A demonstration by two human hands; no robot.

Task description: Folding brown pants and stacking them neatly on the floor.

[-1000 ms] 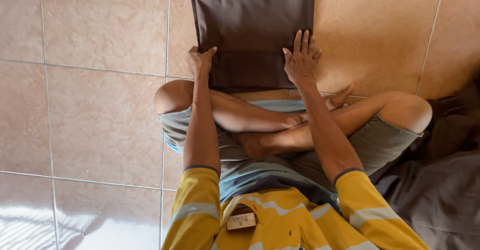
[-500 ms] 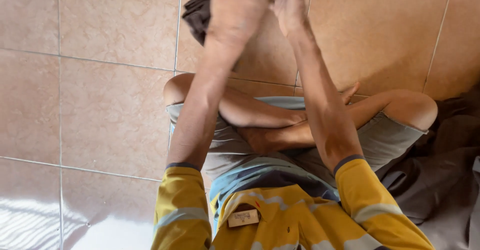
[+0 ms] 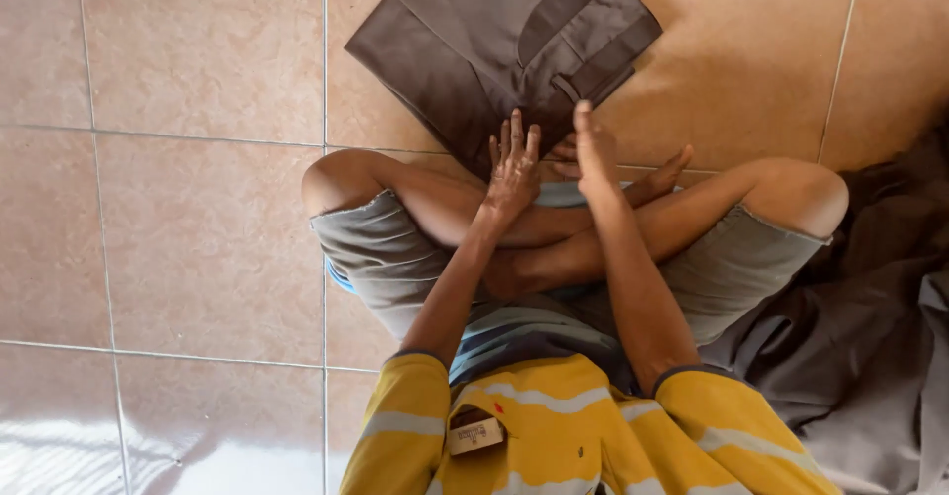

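Brown fabric bag [image 3: 474,50] with its handles showing is lying flat on the tiled floor [image 3: 188,228], turned cornerwise, at 12 o'clock from the crossed legs. Left hand [image 3: 514,164] is spread flat, fingers open, pressing on the bag's near corner, gripping nothing. Right hand [image 3: 591,149] is just beside it at 3 o'clock, edge-on, fingers straight, touching the same corner. More dark cloth [image 3: 870,357] is piled at 4 o'clock.

floor [image 3: 198,238]: beige glossy tiles | grout lines: pale | light: bright glare lower left
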